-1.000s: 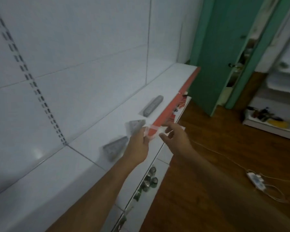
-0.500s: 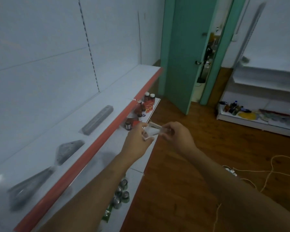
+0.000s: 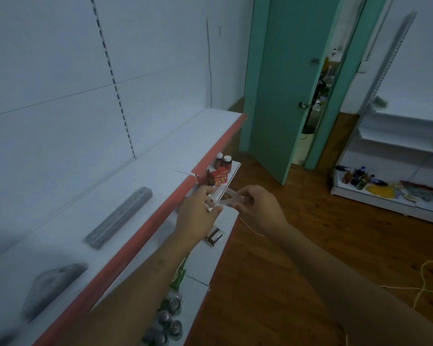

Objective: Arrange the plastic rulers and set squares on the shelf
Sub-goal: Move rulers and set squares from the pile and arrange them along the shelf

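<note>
A: Where is the set square point(image 3: 226, 198) right now?

B: In the air, just off the red front edge of the shelf point(image 3: 160, 171), held between both hands. The left hand point(image 3: 198, 216) pinches its left end, fingers curled around the clear plastic; the right hand point(image 3: 260, 211) pinches the right end between thumb and fingertips.

A: How do you reckon it handles?

B: It looks thin, see-through and light, and probably stiff enough to keep its shape, though it may flex or snap if bent hard. Smooth plastic can slip, so I'd grip it by the edges near the corners, as both hands do now.

A: Which way does it run?

B: Its long side lies roughly left to right between the hands, crossing the line of the shelf's front edge. The exact outline is hard to make out because it is transparent.

A: What already lies on the shelf?

B: A grey ruler point(image 3: 120, 217) lies flat, its length running along the shelf, between the front edge and the back wall. Nearer the left end sits a grey set square point(image 3: 51, 287), also flat.
</note>
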A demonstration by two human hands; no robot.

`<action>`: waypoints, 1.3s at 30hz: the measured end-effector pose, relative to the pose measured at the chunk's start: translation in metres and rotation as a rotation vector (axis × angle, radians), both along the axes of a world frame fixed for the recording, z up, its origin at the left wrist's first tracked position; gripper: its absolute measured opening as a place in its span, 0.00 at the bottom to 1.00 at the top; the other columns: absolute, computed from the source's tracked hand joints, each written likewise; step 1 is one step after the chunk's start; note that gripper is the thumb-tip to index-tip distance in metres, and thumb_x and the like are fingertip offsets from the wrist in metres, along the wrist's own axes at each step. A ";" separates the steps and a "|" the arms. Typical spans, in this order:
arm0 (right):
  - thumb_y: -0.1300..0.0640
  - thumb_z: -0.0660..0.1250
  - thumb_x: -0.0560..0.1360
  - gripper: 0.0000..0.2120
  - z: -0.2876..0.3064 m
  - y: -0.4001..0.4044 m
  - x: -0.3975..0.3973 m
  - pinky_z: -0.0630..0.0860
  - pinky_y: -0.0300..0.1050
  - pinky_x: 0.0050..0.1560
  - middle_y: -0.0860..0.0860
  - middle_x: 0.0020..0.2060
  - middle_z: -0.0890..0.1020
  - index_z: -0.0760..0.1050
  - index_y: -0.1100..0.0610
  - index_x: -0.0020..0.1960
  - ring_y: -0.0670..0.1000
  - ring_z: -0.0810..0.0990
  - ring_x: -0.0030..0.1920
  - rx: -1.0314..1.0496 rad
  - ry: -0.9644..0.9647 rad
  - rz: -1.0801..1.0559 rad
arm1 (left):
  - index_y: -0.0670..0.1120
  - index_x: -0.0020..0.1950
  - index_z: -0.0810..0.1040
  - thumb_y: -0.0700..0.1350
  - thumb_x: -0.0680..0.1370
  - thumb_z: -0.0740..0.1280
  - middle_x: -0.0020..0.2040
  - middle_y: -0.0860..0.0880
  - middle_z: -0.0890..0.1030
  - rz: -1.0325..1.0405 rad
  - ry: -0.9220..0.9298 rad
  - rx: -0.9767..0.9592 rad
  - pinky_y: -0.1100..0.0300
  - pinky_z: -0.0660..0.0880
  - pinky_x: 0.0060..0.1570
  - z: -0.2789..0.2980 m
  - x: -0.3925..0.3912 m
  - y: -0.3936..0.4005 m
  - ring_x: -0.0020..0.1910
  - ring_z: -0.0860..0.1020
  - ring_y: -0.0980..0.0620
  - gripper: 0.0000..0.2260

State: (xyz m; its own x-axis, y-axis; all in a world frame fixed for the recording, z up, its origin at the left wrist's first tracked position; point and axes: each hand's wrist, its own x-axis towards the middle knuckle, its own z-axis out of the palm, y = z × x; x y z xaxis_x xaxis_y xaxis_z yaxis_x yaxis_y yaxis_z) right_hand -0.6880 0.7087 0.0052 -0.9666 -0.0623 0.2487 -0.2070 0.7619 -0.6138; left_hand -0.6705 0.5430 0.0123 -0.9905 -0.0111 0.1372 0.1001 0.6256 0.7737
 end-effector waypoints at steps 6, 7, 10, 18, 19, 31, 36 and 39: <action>0.51 0.71 0.73 0.11 0.003 -0.015 -0.054 0.81 0.43 0.41 0.44 0.44 0.77 0.76 0.49 0.54 0.46 0.77 0.41 -0.020 -0.009 0.038 | 0.50 0.62 0.72 0.48 0.77 0.68 0.50 0.52 0.80 0.062 0.044 -0.026 0.60 0.79 0.46 0.001 -0.051 -0.014 0.45 0.80 0.53 0.14; 0.51 0.71 0.73 0.11 0.002 -0.018 -0.062 0.81 0.42 0.42 0.44 0.44 0.78 0.76 0.48 0.54 0.46 0.77 0.41 -0.016 -0.012 0.056 | 0.50 0.62 0.72 0.48 0.77 0.68 0.51 0.52 0.80 0.072 0.055 -0.031 0.63 0.77 0.44 0.000 -0.056 -0.018 0.45 0.79 0.54 0.14; 0.50 0.71 0.73 0.11 0.001 -0.033 -0.082 0.80 0.40 0.44 0.43 0.45 0.78 0.75 0.48 0.55 0.45 0.78 0.42 -0.009 -0.012 0.129 | 0.50 0.63 0.71 0.48 0.78 0.68 0.54 0.51 0.80 0.134 0.039 -0.038 0.63 0.78 0.44 -0.003 -0.067 -0.031 0.45 0.79 0.55 0.15; 0.54 0.70 0.75 0.05 0.009 -0.092 -0.122 0.79 0.36 0.35 0.48 0.39 0.80 0.75 0.50 0.49 0.46 0.80 0.39 -0.261 -0.078 0.429 | 0.51 0.64 0.72 0.53 0.75 0.70 0.52 0.51 0.83 0.411 0.012 -0.039 0.65 0.75 0.41 -0.006 -0.064 -0.080 0.41 0.80 0.56 0.20; 0.54 0.70 0.74 0.04 0.009 -0.101 -0.124 0.78 0.37 0.35 0.49 0.37 0.80 0.76 0.50 0.48 0.46 0.79 0.37 -0.279 -0.071 0.478 | 0.51 0.64 0.72 0.53 0.75 0.70 0.53 0.51 0.83 0.460 0.017 -0.047 0.64 0.75 0.45 -0.007 -0.059 -0.086 0.42 0.80 0.56 0.19; 0.56 0.70 0.75 0.12 -0.011 -0.219 -0.071 0.75 0.31 0.41 0.45 0.41 0.81 0.76 0.51 0.57 0.40 0.79 0.41 -0.456 -0.119 1.040 | 0.48 0.62 0.74 0.50 0.79 0.66 0.50 0.49 0.83 0.851 -0.004 -0.048 0.59 0.77 0.49 -0.019 0.044 -0.141 0.44 0.80 0.54 0.14; 0.48 0.69 0.75 0.17 -0.021 -0.252 -0.031 0.78 0.36 0.45 0.44 0.51 0.77 0.75 0.46 0.62 0.42 0.80 0.47 -0.347 -0.125 1.163 | 0.45 0.58 0.74 0.42 0.82 0.60 0.44 0.47 0.84 0.927 0.057 0.014 0.62 0.79 0.43 -0.025 0.079 -0.150 0.40 0.81 0.56 0.07; 0.48 0.69 0.75 0.16 -0.017 -0.269 -0.008 0.77 0.31 0.42 0.46 0.52 0.75 0.75 0.45 0.62 0.41 0.80 0.46 -0.327 -0.164 1.158 | 0.44 0.60 0.74 0.42 0.81 0.62 0.46 0.47 0.84 0.939 0.064 0.082 0.60 0.80 0.46 -0.025 0.100 -0.163 0.42 0.82 0.55 0.09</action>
